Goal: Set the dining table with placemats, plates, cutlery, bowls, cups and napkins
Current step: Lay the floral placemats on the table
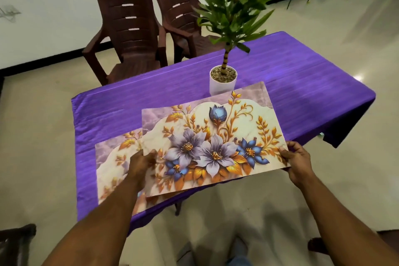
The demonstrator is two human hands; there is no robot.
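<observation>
1. Placemats are the business of this moment: a lower placemat (110, 164) lies flat on the purple tablecloth (291, 75), left of the white plant pot (223, 81) and nearer the person, its near end hidden under the left forearm.
2. Next comes the left hand (141, 166), which grips the left short edge of the held placemat (212, 142). The thumb lies on top, and the fingers underneath are hidden, so I cannot tell how they curl.
3. That held placemat sits just on the near side of the pot, its far edge close to the pot's base. Whether they touch I cannot tell. It overlaps the right part of the lower one, and its near edge reaches past the table edge towards the person.
4. Its long axis runs left to right, from one hand to the other, rising slightly to the right.
5. At the right short edge, the right hand (299, 164) pinches the mat, thumb on top and fingers beneath.
6. Both hands look about equally near, one at each end. Judging from this, the coming move is a shift to the right of the pot, so the two mats lie apart.
</observation>
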